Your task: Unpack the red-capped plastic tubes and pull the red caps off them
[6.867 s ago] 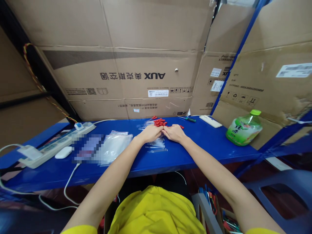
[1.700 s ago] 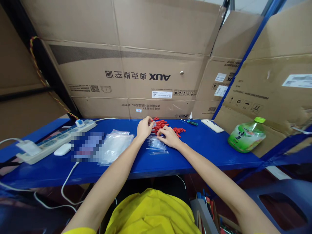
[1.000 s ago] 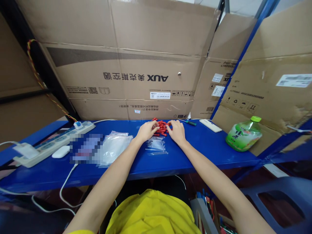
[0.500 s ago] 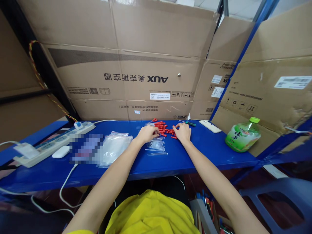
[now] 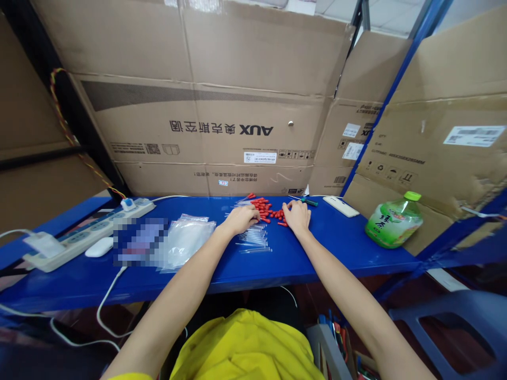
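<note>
Small red-tipped pieces (image 5: 261,206) lie heaped on the blue table, with several thin clear tubes (image 5: 253,240) in a row in front of them. My left hand (image 5: 242,219) rests at the left of the heap, over the near end of more clear tubes. Its fingers are curled together, and whatever is between them is hidden. At the right side of the heap is my right hand (image 5: 298,215), thumb and fingers bent together against the red pieces (image 5: 279,215). I cannot make out what it pinches.
Clear plastic bags (image 5: 190,240) lie left of my left forearm, beside a blurred-out flat item (image 5: 142,240), a white case (image 5: 99,247) and a power strip (image 5: 91,232). A green-handled screwdriver (image 5: 309,201), a white bar (image 5: 340,206) and a green drink bottle (image 5: 394,221) stand rightward. Cardboard walls the back.
My right fingertips have shifted very slightly at the edge of the red pieces. My left hand has barely moved, and the tubes and bags lie as before.
</note>
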`<control>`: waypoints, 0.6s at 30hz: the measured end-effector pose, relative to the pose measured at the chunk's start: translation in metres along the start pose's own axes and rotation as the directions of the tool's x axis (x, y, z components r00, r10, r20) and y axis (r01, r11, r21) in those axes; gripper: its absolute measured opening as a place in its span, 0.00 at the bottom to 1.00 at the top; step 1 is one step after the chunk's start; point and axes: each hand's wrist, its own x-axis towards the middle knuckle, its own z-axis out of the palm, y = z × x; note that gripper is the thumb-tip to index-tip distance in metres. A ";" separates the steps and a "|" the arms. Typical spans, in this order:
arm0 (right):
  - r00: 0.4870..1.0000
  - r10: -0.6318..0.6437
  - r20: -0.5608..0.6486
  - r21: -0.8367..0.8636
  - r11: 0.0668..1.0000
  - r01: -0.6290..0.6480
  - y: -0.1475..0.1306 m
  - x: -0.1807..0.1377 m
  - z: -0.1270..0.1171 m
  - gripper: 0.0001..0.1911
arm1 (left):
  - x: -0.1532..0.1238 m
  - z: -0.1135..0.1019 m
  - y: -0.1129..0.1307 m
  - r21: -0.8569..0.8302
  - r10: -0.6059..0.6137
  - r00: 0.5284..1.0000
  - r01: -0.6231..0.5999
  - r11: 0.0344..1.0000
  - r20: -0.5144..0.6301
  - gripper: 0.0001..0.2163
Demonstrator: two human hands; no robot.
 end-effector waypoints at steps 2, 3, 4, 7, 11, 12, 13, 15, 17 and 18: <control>1.000 -0.028 0.005 0.008 1.000 0.028 -0.003 0.001 -0.004 0.18 | -0.001 -0.007 0.003 -0.009 0.017 0.999 -0.017 1.000 -0.039 0.03; 0.999 -0.047 0.013 0.011 0.999 0.047 -0.006 0.001 -0.006 0.17 | -0.002 -0.012 0.005 -0.026 0.021 0.997 -0.023 0.999 -0.074 0.03; 0.997 -0.073 0.022 0.014 0.997 0.072 -0.009 0.001 -0.009 0.16 | -0.002 -0.016 0.007 -0.054 0.021 0.992 -0.028 0.998 -0.122 0.04; 0.977 -0.205 0.054 0.049 0.978 0.203 -0.022 -0.001 -0.018 0.15 | -0.002 -0.026 0.010 -0.231 -0.027 0.946 -0.051 0.972 -0.323 0.08; 0.883 -0.464 0.063 0.143 0.880 0.452 -0.049 -0.002 -0.030 0.16 | 0.002 -0.028 0.010 -0.522 -0.199 0.858 -0.092 0.848 -0.474 0.15; 0.851 -0.521 0.066 0.144 0.849 0.508 -0.056 0.000 -0.032 0.17 | 0.003 -0.027 0.010 -0.567 -0.225 0.853 -0.098 0.818 -0.471 0.16; 0.818 -0.570 0.079 0.133 0.819 0.558 -0.063 0.003 -0.033 0.18 | 0.005 -0.026 0.008 -0.597 -0.240 0.852 -0.102 0.795 -0.465 0.16; 0.766 -0.632 0.115 0.091 0.775 0.625 -0.076 0.012 -0.033 0.19 | 0.006 -0.022 0.005 -0.611 -0.255 0.847 -0.100 0.785 -0.466 0.16; 0.725 -0.671 0.160 0.043 0.738 0.673 -0.087 0.024 -0.028 0.19 | 0.006 -0.019 0.000 -0.539 -0.266 0.829 -0.050 0.841 -0.492 0.13; 0.700 -0.692 0.175 0.014 0.713 0.701 -0.091 0.029 -0.025 0.19 | 0.005 -0.017 -0.004 -0.467 -0.265 0.819 -0.004 0.884 -0.509 0.12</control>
